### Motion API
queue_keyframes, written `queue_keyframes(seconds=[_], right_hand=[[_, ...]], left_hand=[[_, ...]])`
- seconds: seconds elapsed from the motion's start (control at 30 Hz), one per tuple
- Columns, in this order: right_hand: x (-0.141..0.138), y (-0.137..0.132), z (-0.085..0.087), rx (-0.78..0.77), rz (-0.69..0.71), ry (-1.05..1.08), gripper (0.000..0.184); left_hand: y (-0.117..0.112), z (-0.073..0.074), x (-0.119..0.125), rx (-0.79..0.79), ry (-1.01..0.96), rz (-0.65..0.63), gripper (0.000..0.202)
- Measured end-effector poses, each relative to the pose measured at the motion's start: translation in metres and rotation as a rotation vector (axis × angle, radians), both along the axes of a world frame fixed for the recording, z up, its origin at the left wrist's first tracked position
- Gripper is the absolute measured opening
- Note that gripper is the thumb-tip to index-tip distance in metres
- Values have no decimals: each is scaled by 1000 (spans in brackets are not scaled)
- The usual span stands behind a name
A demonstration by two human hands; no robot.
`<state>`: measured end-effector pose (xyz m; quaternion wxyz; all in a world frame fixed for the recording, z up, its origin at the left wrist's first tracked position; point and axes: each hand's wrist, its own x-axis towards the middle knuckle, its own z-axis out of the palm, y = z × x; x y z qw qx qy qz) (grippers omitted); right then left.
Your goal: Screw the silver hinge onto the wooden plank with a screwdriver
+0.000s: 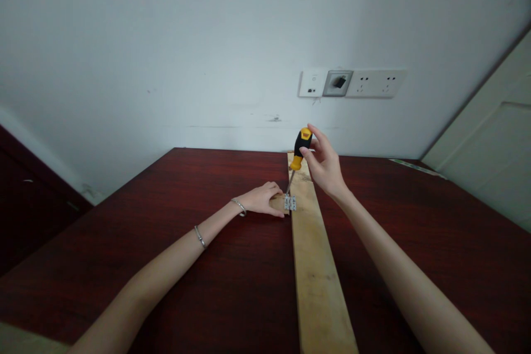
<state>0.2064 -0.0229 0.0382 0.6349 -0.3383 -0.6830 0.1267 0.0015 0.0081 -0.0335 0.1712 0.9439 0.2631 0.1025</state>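
A yellow and black screwdriver (302, 145) is held by its handle in my right hand (326, 165), tilted, with its shaft slanting down to the left. The tip meets the upper left part of a silver hinge (290, 202). One leaf of this hinge lies on a long wooden plank (317, 265), the other on a small wooden block (279, 204) against the plank's left side. Thumb and fingers of my left hand (263, 199) grip the block from its left end. Any screw under the tip is too small to make out.
The dark red table (232, 271) carries the plank, which runs from near me to the wall (166, 55). A flat printed strip (417, 167) lies at the back right. Sockets (375, 84) and a black plug (340, 82) are on the wall. A pale door (489, 138) stands at right.
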Motion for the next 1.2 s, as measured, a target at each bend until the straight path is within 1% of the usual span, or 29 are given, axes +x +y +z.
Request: queue_keyframes(seconds=[0.43,0.63,0.73,1.03,1.2], right_hand=[[0,0,-1,3,-4,-19,55],[-2,-2,-1,-2,26,-11,55],[-4,-4,0,11,30,-24,54],[-11,-14,8,83,-25,-111,49],[-12,-14,8,82,-5,-112,51]], left_hand=[[1,-1,0,16,-10,-6,60],[0,-1,1,12,0,14,62],[-1,0,1,13,5,24,63],[-1,1,2,11,34,41,61],[-1,2,2,4,35,46,60]])
